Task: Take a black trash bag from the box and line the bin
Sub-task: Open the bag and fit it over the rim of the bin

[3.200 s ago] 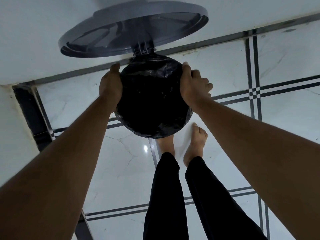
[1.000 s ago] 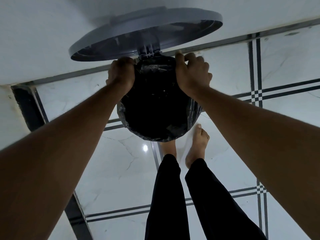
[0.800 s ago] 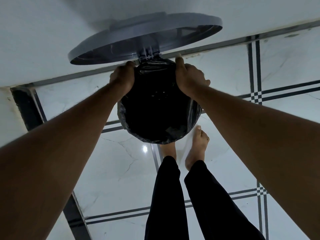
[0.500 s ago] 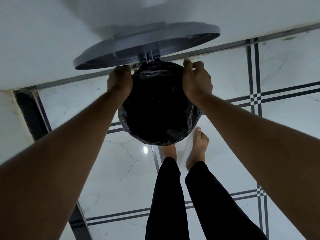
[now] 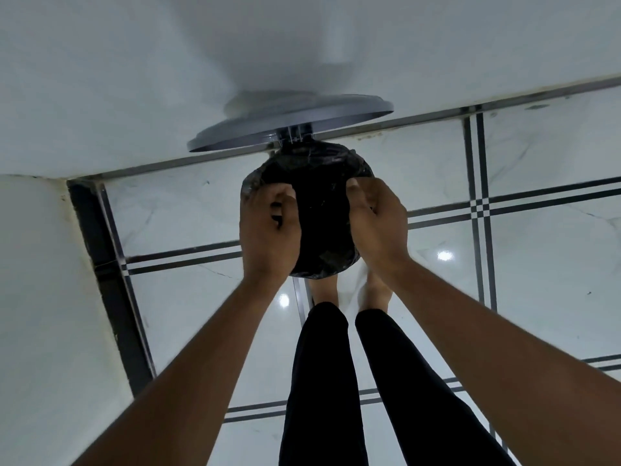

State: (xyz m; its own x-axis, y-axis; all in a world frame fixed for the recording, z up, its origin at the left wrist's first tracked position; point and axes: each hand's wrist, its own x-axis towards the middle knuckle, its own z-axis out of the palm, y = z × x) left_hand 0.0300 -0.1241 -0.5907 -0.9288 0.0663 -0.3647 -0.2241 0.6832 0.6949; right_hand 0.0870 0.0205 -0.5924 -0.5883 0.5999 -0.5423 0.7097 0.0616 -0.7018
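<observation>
Head view: both hands (image 5: 270,230) (image 5: 378,223) grip the trash bag (image 5: 322,196) rim.

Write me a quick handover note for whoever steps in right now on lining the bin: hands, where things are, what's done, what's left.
Left hand: fingers curled, gripping the black trash bag at the bin's left rim.
Right hand: gripping the bag at the right rim.
Bin stands on the floor by the wall, lid tipped open behind it.
Done: bag is inside and folded over the rim all round, as far as visible.
Left: snug the edge, let go, close the lid.
</observation>
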